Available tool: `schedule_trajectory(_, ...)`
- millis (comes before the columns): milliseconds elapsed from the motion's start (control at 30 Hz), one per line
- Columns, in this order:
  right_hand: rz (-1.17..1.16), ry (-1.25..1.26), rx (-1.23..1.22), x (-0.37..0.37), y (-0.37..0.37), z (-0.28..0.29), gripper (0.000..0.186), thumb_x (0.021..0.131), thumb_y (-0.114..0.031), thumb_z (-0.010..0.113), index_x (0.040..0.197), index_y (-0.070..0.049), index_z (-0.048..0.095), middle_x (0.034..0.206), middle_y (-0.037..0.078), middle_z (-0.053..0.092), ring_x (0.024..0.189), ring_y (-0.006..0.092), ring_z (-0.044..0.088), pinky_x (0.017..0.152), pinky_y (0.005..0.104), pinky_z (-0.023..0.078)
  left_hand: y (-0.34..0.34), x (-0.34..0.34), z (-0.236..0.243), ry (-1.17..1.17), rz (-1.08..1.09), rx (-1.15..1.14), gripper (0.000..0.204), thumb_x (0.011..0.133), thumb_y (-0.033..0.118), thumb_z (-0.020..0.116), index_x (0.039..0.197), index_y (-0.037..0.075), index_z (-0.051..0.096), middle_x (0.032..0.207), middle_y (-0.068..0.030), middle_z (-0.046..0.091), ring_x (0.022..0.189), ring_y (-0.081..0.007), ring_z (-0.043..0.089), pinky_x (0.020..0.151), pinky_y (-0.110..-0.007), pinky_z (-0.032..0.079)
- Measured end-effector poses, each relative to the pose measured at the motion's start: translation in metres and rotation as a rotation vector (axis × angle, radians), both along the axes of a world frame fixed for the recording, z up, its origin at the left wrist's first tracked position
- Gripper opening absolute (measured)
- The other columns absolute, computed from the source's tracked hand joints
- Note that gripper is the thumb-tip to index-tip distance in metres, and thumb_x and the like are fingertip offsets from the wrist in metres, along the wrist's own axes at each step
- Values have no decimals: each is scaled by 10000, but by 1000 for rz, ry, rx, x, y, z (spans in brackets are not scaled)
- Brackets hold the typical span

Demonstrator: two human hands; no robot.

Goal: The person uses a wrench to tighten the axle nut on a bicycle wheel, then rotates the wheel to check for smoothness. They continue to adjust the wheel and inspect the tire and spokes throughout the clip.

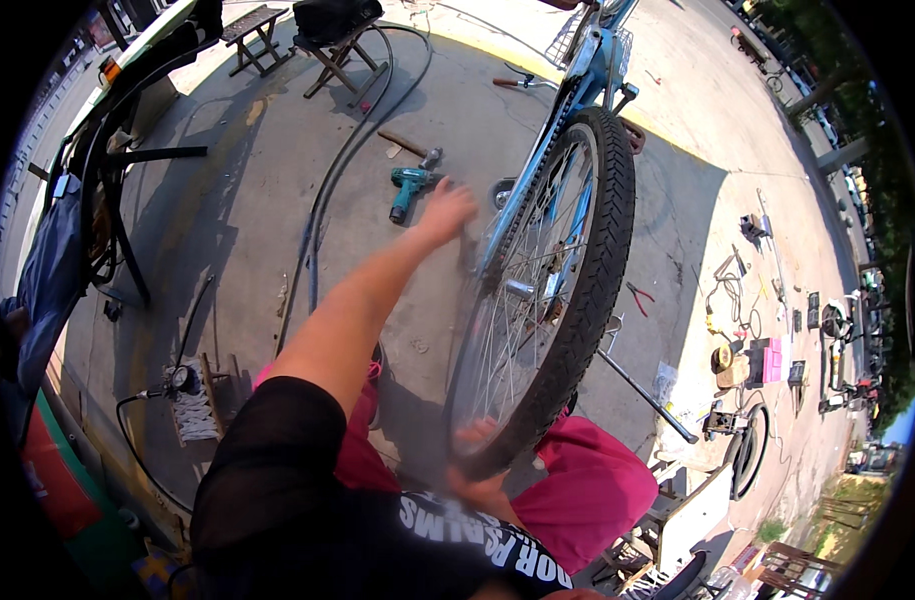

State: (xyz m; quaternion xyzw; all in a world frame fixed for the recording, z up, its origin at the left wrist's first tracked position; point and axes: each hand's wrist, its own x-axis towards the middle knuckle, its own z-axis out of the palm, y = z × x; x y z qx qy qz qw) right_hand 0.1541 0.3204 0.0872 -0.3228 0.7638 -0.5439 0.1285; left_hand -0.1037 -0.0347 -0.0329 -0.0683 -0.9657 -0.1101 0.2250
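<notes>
A blue bicycle (589, 75) fills the middle right, its rear wheel (552, 240) close in front of me. My right hand (482, 488) is at the wheel's near lower end, fingers showing through the spokes and wrapped round the tyre (609, 215); it is partly hidden and blurred. My left arm is stretched forward, and my left hand (447, 213) hangs in the air left of the wheel with fingers loosely apart, nothing seen in it. Just beyond that hand, a teal power drill (407, 190) and a hammer (407, 145) lie on the concrete.
Hoses (322, 190) run along the ground at left, near folding stools (342, 65). A pump with a gauge (182, 380) stands at lower left. Red-handled pliers (638, 298) lie right of the wheel. Further right are a pink box (764, 360), a loose tyre (745, 452) and scattered tools.
</notes>
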Motion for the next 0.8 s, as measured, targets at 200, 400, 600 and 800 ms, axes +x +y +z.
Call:
schedule_trajectory(200,-144,-307,-92,10,-4,-4,787,620,-157,777,1304,-15,415,1133,104,591,1209,240,472,990,414,367,-23,-9,113,-512,-226,-712,76,758,151,619,759,142,694,891,-35,644,954,-180,604,877,-376,412)
schedule_trajectory(400,-255,103,-6,8,-21,19,420,686,-266,708,1006,-17,598,1121,194,543,1035,367,507,907,444,395,-27,53,159,-522,-199,-900,73,743,176,643,680,165,677,746,-9,646,820,-194,627,688,-360,430)
schedule_trajectory(600,-286,193,-28,7,-21,17,504,720,-212,692,1129,26,519,1126,208,529,1063,390,492,924,433,392,58,81,200,-375,-205,-1201,48,731,170,664,762,157,699,809,-16,676,810,-223,627,624,-359,422)
schedule_trajectory(800,-253,283,95,6,-16,55,721,765,-258,702,1315,60,360,1215,224,489,1116,382,488,966,413,388,34,146,172,-797,140,-524,159,794,179,633,899,92,713,990,-106,697,911,-229,681,622,-336,491)
